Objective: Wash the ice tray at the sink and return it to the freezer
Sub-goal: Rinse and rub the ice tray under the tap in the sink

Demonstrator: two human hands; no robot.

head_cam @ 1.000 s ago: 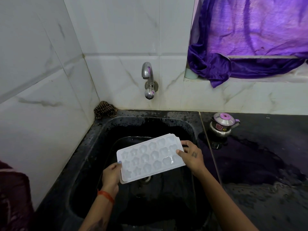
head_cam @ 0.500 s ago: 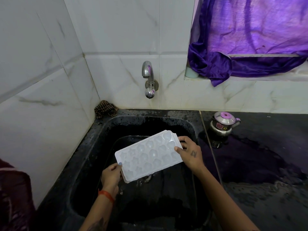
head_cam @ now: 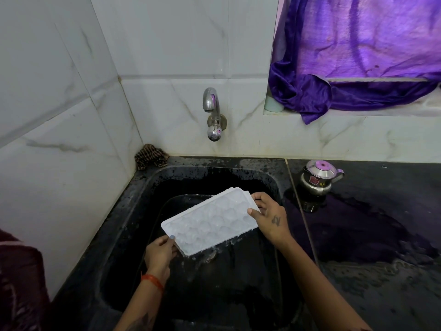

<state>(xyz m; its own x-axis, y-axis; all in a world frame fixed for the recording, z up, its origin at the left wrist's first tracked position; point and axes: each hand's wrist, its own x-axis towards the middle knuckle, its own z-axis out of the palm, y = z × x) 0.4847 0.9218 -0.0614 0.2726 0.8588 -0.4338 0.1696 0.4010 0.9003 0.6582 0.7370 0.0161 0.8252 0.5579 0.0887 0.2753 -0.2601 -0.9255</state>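
From the head view, a white ice tray (head_cam: 210, 222) is held tilted over the black sink (head_cam: 143, 187), above its middle. The tray's near left corner is pinched by the left hand (head_cam: 160, 255), thumb on top; the far right end is gripped by the right hand (head_cam: 270, 217), fingers curled round the edge. Water drips from the tray's lower edge. A tap (head_cam: 213, 113) is fixed to the tiled wall above the sink's far rim. A rag (head_cam: 150, 156) lies at the sink's far left corner. A small steel kettle (head_cam: 318, 177) stands on the counter (head_cam: 381, 235) just right of the sink.
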